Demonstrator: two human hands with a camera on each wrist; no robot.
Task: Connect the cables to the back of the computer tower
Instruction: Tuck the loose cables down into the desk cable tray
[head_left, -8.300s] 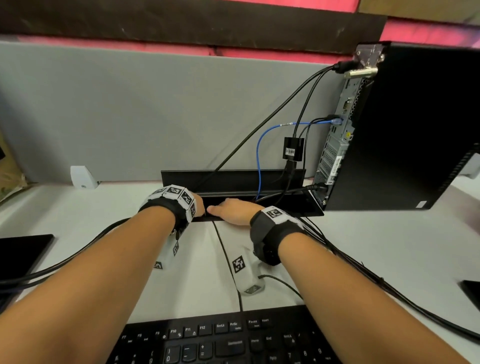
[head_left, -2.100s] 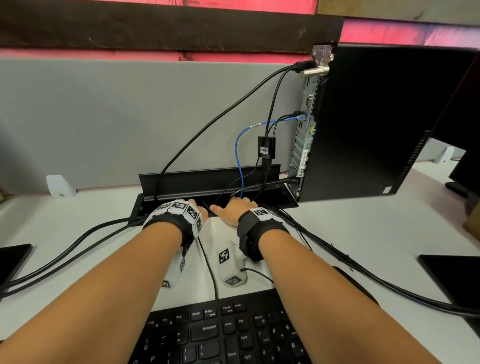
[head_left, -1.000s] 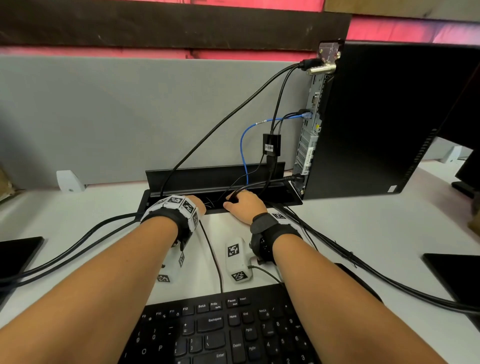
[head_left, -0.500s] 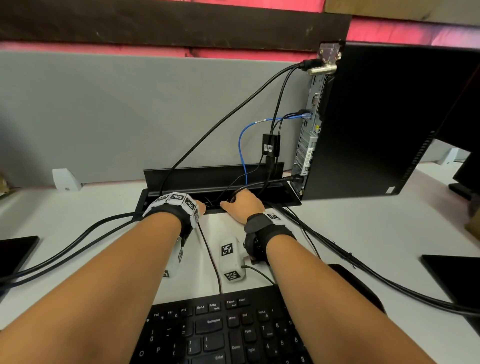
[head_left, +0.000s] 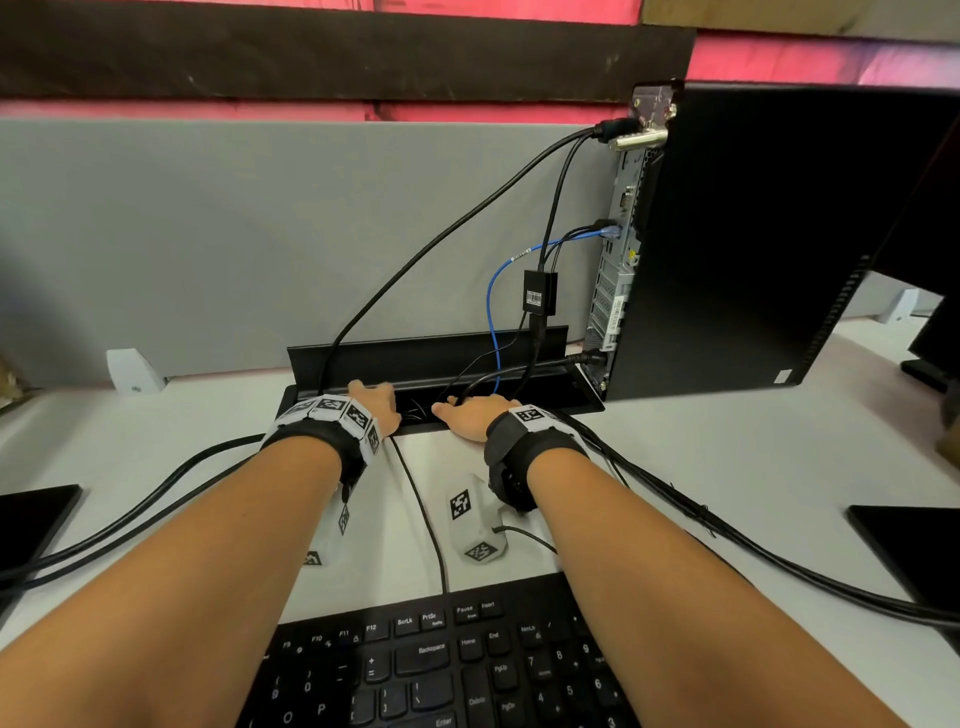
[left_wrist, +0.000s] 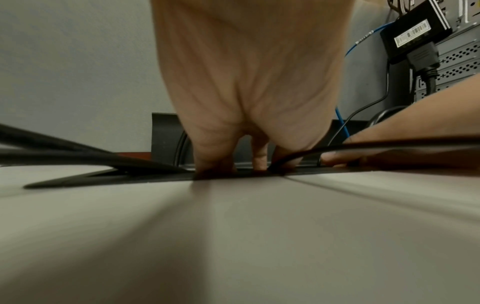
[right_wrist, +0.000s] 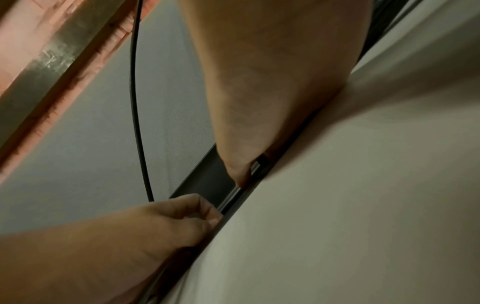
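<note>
The black computer tower (head_left: 753, 234) stands at the back right, its rear panel (head_left: 618, 291) facing left. Black cables, a blue cable (head_left: 491, 312) and a small black adapter (head_left: 540, 291) hang from it into the open desk cable slot (head_left: 571, 402). My left hand (head_left: 374, 402) is at the slot's front edge. Its curled fingers (right_wrist: 202, 211) meet the thumb where the thin keyboard cable (head_left: 421, 509) drops in. My right hand (head_left: 470, 413) lies beside it, fingertips hidden inside the slot.
The slot's flap (head_left: 415, 353) stands upright against a grey partition. A black keyboard (head_left: 441, 670) lies near me. Thick black cables (head_left: 130, 525) run off to the left, and more cables (head_left: 727, 530) run off to the right. Dark monitor bases (head_left: 914, 551) sit at both sides.
Over the last second my right hand has drawn back a little, from deeper in the slot to its front edge. The left hand stays at the slot edge.
</note>
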